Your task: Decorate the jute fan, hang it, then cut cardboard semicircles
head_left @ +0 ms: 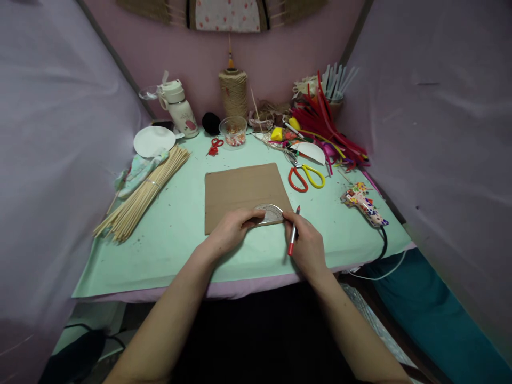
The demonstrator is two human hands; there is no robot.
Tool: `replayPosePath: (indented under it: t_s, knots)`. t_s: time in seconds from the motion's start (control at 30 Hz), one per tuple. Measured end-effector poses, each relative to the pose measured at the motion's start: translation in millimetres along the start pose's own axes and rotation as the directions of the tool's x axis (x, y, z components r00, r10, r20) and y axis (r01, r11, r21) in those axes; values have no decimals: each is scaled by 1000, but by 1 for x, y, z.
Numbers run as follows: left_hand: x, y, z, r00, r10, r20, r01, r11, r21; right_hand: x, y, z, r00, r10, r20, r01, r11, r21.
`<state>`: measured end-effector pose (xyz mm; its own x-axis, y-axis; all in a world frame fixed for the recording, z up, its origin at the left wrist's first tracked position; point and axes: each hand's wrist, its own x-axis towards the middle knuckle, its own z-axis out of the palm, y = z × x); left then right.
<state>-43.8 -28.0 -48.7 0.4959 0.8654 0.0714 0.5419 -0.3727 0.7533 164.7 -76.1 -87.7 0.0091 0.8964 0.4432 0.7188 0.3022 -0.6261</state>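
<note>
A brown cardboard sheet (pixel 240 192) lies flat in the middle of the mint-green table (pixel 180 250). A clear protractor (pixel 271 213) rests on the sheet's near right corner. My left hand (pixel 232 230) presses on the protractor's left end, fingers curled over it. My right hand (pixel 306 246) sits just right of the protractor and grips a red pen (pixel 293 234), which points up and away from me, its tip near the cardboard's right edge.
A bundle of bamboo sticks (pixel 144 194) lies at the left, a white disc (pixel 154 141) and a bottle (pixel 180 109) behind it. Scissors (pixel 304 177), a patterned glue gun (pixel 364 205), a twine spool (pixel 233 92), a bead bowl (pixel 233 133) and red pipe cleaners (pixel 324 125) fill the back and right.
</note>
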Motion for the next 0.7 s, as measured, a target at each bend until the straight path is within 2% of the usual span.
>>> replayPosePath:
  t_s: [0.1,0.2,0.3,0.37,0.5,0.7]
  knots:
    - [-1,7,1,999,23,30,-27,993,118,1,-1,0,1000,-1,3,1,1000,3]
    - [-4,25,15,998,48,43,-59,938,343,1,-2,-1,1000,10,12,-10,1000,17]
    - [-5,46,40,1000,-9,-24,21,827,561,1,-1,-1,1000,18,17,-18,1000,24]
    - [-5,57,58,996,-39,-82,83,755,650,1,-1,-1,1000,19,16,-19,1000,25]
    - [-3,66,82,986,-55,-158,154,661,734,0,0,0,1000,14,5,-14,1000,21]
    - [-3,65,92,980,-73,-184,190,610,769,-2,0,1,999,41,15,-41,999,-8]
